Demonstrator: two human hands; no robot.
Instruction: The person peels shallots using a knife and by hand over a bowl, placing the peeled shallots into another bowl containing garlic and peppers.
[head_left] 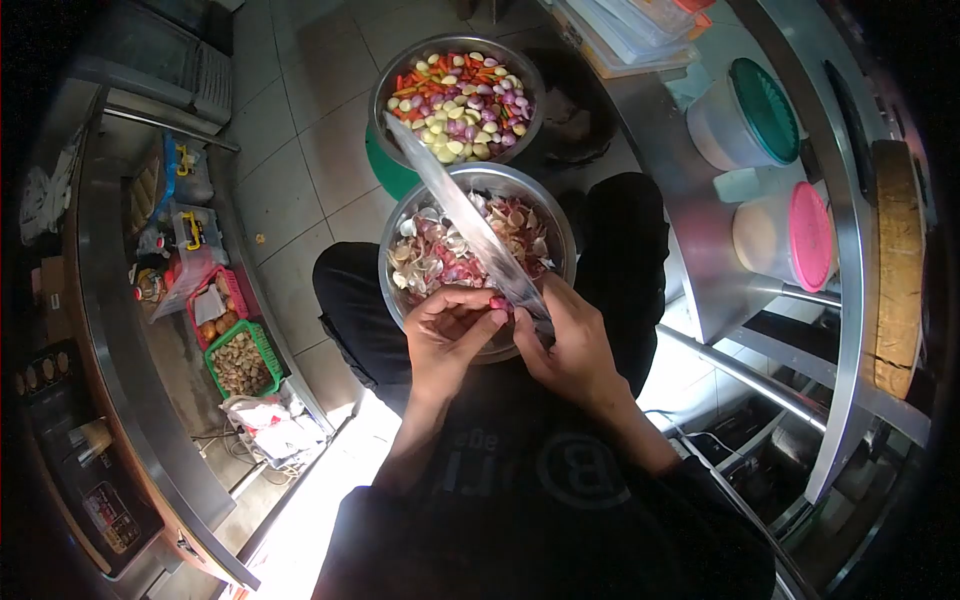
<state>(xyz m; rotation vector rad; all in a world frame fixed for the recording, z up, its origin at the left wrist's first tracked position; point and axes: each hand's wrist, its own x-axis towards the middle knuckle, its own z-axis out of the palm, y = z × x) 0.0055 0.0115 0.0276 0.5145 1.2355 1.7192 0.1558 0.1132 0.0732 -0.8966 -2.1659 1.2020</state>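
My left hand (pixel 452 328) is closed on a small reddish-purple shallot (pixel 498 304), pinched between thumb and fingertips. Wrapped round the base of a large, wide-bladed knife (pixel 455 205) is my right hand (pixel 568 345), its thumb close to the shallot. The blade points away from me and up to the left. Both hands are over the near rim of a steel bowl (pixel 566 240) in my lap, which contains papery shallot and garlic skins (pixel 430 255). Beyond it, a second steel bowl (pixel 376 105) is full of peeled garlic, shallots and orange-red chillies.
Something round and green (pixel 388 170) is beneath the far bowl. On the left shelf are a green basket (pixel 243 360) and a red basket (pixel 240 300). Tubs with a green lid (pixel 763 112) and a pink lid (pixel 810 237) stand on the right steel shelf, near a thick wooden board (pixel 895 270).
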